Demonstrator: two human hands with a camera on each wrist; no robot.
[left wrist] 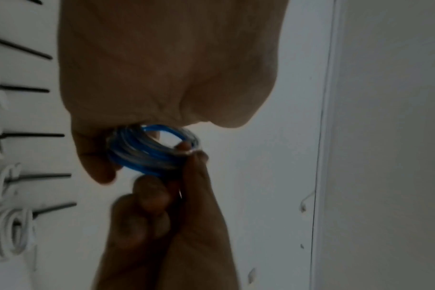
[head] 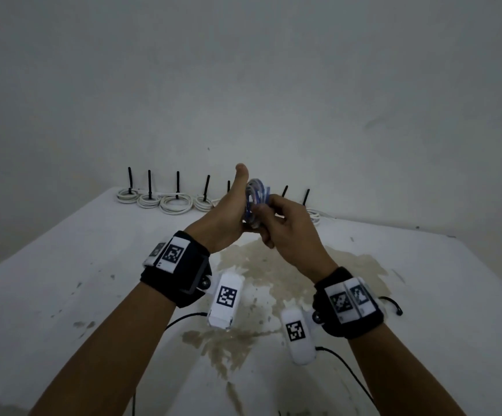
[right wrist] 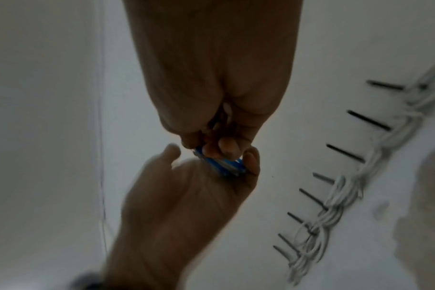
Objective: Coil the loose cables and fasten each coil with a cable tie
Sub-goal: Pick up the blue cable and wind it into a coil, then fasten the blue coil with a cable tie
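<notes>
Your left hand (head: 228, 214) and right hand (head: 285, 226) both pinch the blue-and-white cable coil (head: 255, 202) above the stained surface (head: 63, 289) | tied white coils (head: 171, 202) line its far edge

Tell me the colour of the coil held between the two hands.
Blue mixed with white strands; the coil shows best in the left wrist view.

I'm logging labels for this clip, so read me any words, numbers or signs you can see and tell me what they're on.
No readable words or numbers.
Square black-and-white code patterns, not text: on the left wristband and right wristband, and on the white camera pods.
Blue cable coil: no print visible.
</notes>
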